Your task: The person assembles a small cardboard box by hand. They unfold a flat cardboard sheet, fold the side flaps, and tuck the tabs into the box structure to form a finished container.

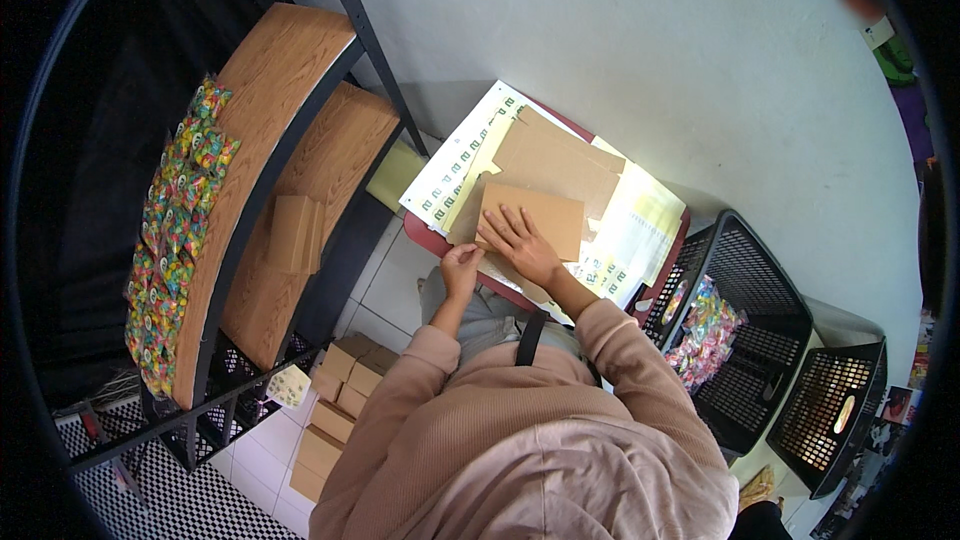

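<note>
Right hand hides part of the cardboard piece; lower edge crops the sweater

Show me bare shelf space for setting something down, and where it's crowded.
Bare wood shows on the upper shelf between the colourful packets and the black post, and on the lower shelf to both sides of the brown box. The red table is crowded: cardboard and printed sheets cover most of it, and the left hand and right hand are there.

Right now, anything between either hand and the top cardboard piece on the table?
Nothing visible. The right hand lies spread on the top cardboard piece; the left hand is at its near-left corner. Another cardboard sheet lies beneath it.
</note>
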`<state>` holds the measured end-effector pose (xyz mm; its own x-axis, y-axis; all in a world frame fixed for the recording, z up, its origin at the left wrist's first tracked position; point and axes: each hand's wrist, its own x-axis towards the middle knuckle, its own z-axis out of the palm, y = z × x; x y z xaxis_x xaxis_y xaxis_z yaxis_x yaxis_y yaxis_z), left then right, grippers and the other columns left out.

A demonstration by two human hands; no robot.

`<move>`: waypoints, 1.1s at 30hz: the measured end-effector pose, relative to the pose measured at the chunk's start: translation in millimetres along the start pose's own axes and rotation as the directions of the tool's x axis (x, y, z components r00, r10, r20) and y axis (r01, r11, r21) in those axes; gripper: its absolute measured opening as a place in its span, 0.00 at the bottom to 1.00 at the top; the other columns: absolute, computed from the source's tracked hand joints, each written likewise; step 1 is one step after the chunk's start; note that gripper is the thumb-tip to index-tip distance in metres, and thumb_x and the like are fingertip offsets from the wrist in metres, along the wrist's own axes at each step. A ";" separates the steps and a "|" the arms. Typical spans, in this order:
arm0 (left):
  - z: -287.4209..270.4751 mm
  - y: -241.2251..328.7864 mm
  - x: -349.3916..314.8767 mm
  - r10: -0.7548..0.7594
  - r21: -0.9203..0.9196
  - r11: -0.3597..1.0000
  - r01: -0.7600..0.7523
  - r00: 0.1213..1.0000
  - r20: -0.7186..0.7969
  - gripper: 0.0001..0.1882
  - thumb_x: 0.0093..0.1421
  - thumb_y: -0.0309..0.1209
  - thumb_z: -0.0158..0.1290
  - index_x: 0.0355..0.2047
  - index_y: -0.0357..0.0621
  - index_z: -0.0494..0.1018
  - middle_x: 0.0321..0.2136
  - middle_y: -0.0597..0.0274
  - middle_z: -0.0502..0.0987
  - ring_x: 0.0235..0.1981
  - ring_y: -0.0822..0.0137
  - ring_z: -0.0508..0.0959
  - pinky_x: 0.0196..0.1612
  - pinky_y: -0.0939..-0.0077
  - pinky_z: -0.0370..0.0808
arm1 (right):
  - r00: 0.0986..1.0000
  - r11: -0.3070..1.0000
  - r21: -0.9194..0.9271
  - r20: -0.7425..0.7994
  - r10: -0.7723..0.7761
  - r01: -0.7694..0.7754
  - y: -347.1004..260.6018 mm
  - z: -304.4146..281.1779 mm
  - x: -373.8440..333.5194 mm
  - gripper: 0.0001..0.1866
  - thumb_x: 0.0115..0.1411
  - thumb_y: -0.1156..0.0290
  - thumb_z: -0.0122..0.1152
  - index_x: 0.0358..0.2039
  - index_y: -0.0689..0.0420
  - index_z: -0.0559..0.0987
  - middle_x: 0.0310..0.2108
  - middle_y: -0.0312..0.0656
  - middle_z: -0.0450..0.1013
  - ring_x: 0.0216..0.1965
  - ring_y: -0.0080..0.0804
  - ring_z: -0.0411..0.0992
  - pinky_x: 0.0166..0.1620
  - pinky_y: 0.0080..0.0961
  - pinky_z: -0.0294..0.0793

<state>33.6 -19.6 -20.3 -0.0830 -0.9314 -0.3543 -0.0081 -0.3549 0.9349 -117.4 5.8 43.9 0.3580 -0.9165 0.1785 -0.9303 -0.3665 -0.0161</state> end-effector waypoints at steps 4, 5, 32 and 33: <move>5.5 -2.3 -2.4 0.038 -0.109 0.993 -0.038 0.999 -0.004 0.06 0.46 0.19 0.55 0.27 0.36 0.70 0.26 0.64 0.73 0.27 0.76 0.73 0.32 0.86 0.69 | 1.000 0.999 0.041 0.002 0.013 -0.013 1.2 1.3 -0.9 0.28 0.53 0.66 0.41 0.57 0.44 0.54 0.59 0.39 0.47 0.59 0.42 0.48 0.57 0.45 0.48; 6.8 -2.3 -2.3 0.038 -0.120 0.992 -0.038 0.999 -0.002 0.06 0.46 0.19 0.55 0.27 0.36 0.70 0.26 0.64 0.73 0.28 0.76 0.73 0.32 0.86 0.69 | 1.000 0.999 0.036 -0.001 0.014 -0.013 1.2 1.6 -1.1 0.28 0.53 0.66 0.41 0.57 0.44 0.55 0.59 0.39 0.47 0.59 0.42 0.48 0.57 0.45 0.48; -21.2 3.2 9.1 -0.278 -0.394 0.823 0.408 0.896 0.347 0.15 0.57 0.33 0.43 0.41 0.36 0.65 0.41 0.57 0.67 0.45 0.63 0.67 0.53 0.72 0.60 | 1.000 1.000 0.009 0.000 -0.014 0.014 -6.6 -0.2 -2.1 0.28 0.54 0.67 0.40 0.57 0.40 0.55 0.60 0.35 0.47 0.59 0.40 0.48 0.59 0.40 0.47; -18.2 9.0 7.9 -0.279 -0.367 0.841 0.397 0.900 0.334 0.17 0.57 0.36 0.44 0.42 0.37 0.64 0.41 0.57 0.67 0.44 0.63 0.67 0.52 0.72 0.61 | 1.000 1.000 0.001 -0.004 -0.008 0.008 -6.1 1.9 -3.1 0.28 0.54 0.67 0.40 0.57 0.40 0.55 0.60 0.34 0.47 0.59 0.40 0.48 0.59 0.40 0.47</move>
<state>51.1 -31.7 -15.1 -0.4055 -0.7123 -0.5728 0.3261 -0.6982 0.6374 -112.7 10.6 41.5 0.3648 -0.9129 0.1829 -0.9274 -0.3738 -0.0159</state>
